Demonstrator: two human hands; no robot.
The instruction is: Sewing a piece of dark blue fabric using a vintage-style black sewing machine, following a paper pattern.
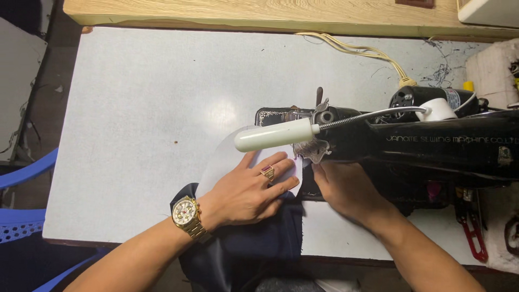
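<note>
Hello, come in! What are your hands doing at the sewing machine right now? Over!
Left hand flat on white fabric. Right hand under the black sewing machine arm, fingertips hidden. Dark fabric hangs off table edge. White lamp blocks needle view.

bare forearms — gold wristwatch (185, 212), red-stoned ring (267, 172).

Cloth (227, 162) lies on table (135, 119), left of sewing machine (432, 146).

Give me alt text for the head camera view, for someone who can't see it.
Seen from above, a left hand with a gold watch presses white fabric over dark cloth at a black sewing machine; the right hand rests under its arm, on a pale table.
</note>
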